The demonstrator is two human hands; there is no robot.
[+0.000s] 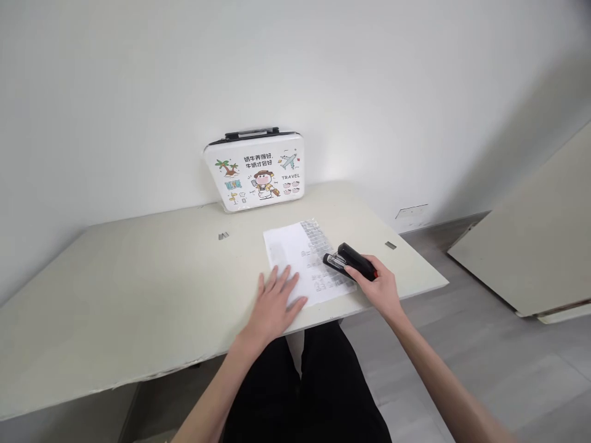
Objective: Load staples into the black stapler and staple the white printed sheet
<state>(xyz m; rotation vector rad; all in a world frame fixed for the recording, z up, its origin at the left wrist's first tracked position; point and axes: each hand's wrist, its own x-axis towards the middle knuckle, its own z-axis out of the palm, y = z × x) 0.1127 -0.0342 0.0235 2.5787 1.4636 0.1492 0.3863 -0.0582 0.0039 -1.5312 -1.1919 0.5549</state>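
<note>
The left hand [273, 309], spread flat, rests on paper [287, 247] on the table [138, 277]; the right hand [382, 290] grips a stapler [359, 261] at its right side. Positioning seems underway; the next move likely needs careful alignment.

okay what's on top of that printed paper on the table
The left hand rests partly on the paper; the right hand holds a black stapler over its right side. What they cover can't be seen.

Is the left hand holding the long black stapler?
No, the right hand grips the stapler, while the left hand rests partly on white printed paper.
</note>
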